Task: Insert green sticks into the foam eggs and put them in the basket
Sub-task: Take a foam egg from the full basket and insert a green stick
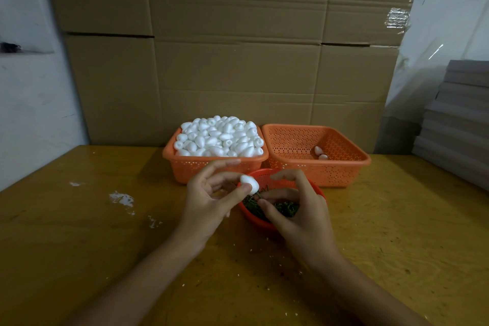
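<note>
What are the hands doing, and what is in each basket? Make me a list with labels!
Left hand: pinches one foam egg
Right hand: pinches a green stick at the egg's end
Left basket: heaped with white eggs
Right basket: two eggs
Round bowl: loose sticks, under the hands

Open over table (79, 246) L/R; egg basket (185, 168), 2nd basket (344, 171), cardboard wall (238, 61) block rear.

A yellow-brown wooden table (79, 246) spreads under the left hand (209, 201), with white flecks (121, 198) to that hand's left. Beyond it, cardboard sheets (238, 47) stand against a white wall (26, 87). Far right of the right hand (299, 209) sits what may be a stack of grey boards (460, 114).
</note>
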The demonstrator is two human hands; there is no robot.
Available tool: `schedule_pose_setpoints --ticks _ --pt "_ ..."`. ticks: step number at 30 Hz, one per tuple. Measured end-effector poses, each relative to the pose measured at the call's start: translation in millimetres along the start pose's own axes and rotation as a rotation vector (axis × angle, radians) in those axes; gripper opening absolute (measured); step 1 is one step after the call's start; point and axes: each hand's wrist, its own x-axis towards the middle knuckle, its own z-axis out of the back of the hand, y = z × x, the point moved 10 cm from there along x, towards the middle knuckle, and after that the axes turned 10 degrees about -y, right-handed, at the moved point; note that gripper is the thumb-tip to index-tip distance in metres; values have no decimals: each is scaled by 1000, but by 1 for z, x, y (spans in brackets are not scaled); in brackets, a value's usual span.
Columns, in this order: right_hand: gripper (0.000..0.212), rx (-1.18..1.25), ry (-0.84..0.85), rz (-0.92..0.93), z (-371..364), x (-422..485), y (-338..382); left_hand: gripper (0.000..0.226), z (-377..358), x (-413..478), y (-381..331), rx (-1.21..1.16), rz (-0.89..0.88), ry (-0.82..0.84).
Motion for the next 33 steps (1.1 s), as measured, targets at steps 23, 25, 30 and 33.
schedule_pose_setpoints --ticks 23,25,30,33 --pt "18 -28 -25 32 3 3 -4 48 -9 -1 3 -1 -49 89" --pt "18 -19 -52 18 7 4 -5 51 -7 0 4 18 -51 77" --pt "19 4 -163 -14 25 13 -8 31 -8 -4 6 351 -227 108" --pt "16 -18 -246 -25 41 21 -13 28 -23 -12 7 617 -357 241"
